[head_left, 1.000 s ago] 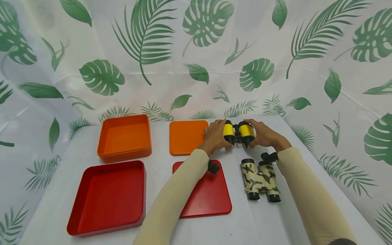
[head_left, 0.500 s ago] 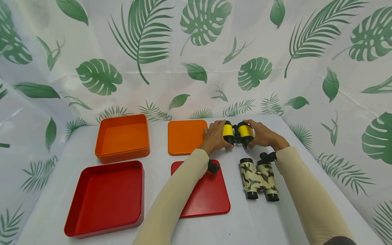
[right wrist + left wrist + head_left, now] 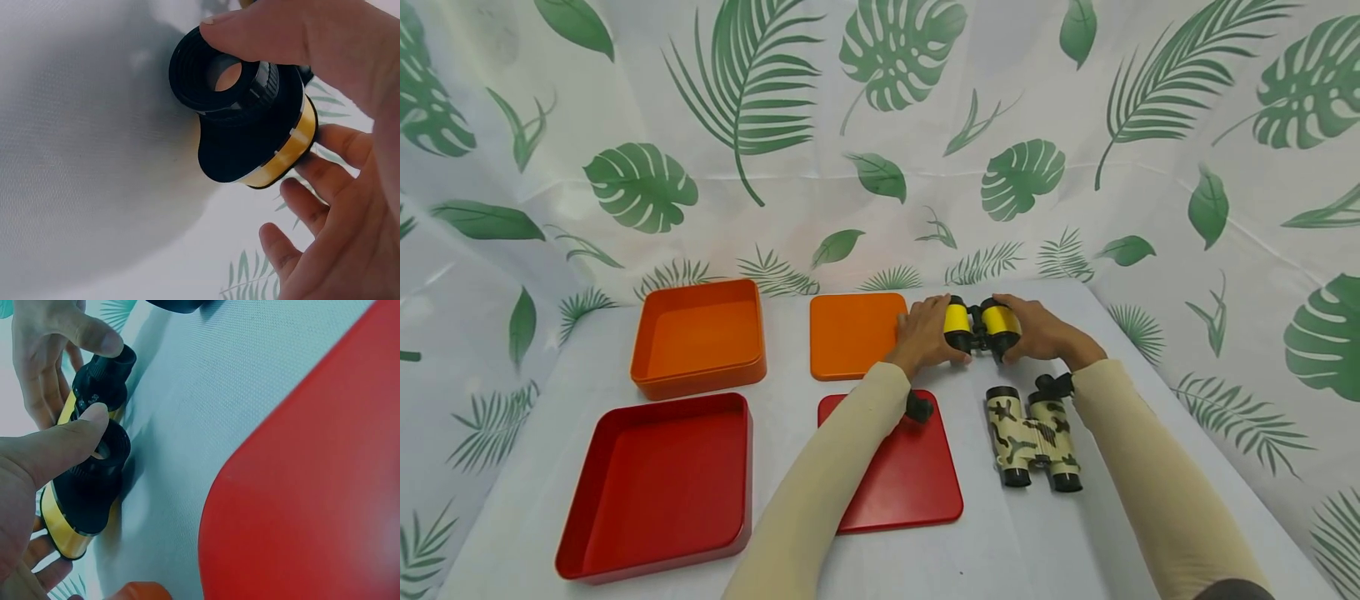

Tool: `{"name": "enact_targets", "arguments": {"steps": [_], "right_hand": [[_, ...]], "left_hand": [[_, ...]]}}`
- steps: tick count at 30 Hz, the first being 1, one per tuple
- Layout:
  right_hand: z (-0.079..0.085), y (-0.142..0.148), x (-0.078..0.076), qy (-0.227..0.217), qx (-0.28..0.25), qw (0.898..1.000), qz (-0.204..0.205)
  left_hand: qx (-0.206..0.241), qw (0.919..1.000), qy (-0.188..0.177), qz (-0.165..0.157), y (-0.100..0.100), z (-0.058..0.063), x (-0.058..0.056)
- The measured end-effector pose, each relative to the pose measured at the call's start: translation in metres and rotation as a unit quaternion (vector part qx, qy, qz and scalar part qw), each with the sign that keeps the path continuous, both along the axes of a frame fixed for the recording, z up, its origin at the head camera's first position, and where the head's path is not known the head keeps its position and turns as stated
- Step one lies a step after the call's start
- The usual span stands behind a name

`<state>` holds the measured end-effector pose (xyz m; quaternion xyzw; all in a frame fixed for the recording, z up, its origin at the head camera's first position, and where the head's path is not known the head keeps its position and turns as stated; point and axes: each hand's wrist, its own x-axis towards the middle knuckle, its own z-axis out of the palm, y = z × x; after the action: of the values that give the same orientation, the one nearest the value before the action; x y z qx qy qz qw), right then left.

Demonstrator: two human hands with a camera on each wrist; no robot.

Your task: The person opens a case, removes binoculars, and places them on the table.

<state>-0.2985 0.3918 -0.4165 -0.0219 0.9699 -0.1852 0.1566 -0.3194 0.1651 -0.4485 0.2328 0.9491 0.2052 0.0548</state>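
A small pair of binoculars [image 3: 1000, 320], black with yellow bands, is held at the far right of the table between both hands. My left hand [image 3: 922, 335] grips its left barrel, thumb on the eyepiece and fingers round the far end. On the right barrel, my right hand [image 3: 1045, 331] has its thumb over the eyepiece rim [image 3: 184, 78], with fingertips behind the yellow band. The left wrist view shows both thumbs on the black eyepieces [image 3: 115, 447]. Camouflage-patterned binoculars [image 3: 1018, 433] lie nearer, beside the right forearm.
An orange lid [image 3: 853, 333] lies left of my left hand. My left forearm passes over a red lid [image 3: 917, 492]. Farther left stand an orange open box [image 3: 700, 379] and a red open box [image 3: 741, 483]. A leaf-printed cloth [image 3: 917, 192] rises behind the table.
The head view has shifted slightly, so everything sits a little farther left in it. Both hands keep the same hold on the yellow and black binoculars.
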Motion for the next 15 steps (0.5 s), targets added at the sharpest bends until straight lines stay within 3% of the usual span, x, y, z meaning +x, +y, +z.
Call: {"name": "enact_targets", "arguments": {"steps": [9, 15], "right_hand": [[-0.006, -0.002, -0.002, 0.013, 0.025, 1.000, 0.002], [0.001, -0.009, 0.005, 0.027, 0.020, 0.999, 0.003]], "left_hand": [[-0.001, 0.9998, -0.008, -0.020, -0.008, 0.005, 0.003], [-0.021, 0.9995, -0.004, -0.022, -0.015, 0.014, 0.006]]}}
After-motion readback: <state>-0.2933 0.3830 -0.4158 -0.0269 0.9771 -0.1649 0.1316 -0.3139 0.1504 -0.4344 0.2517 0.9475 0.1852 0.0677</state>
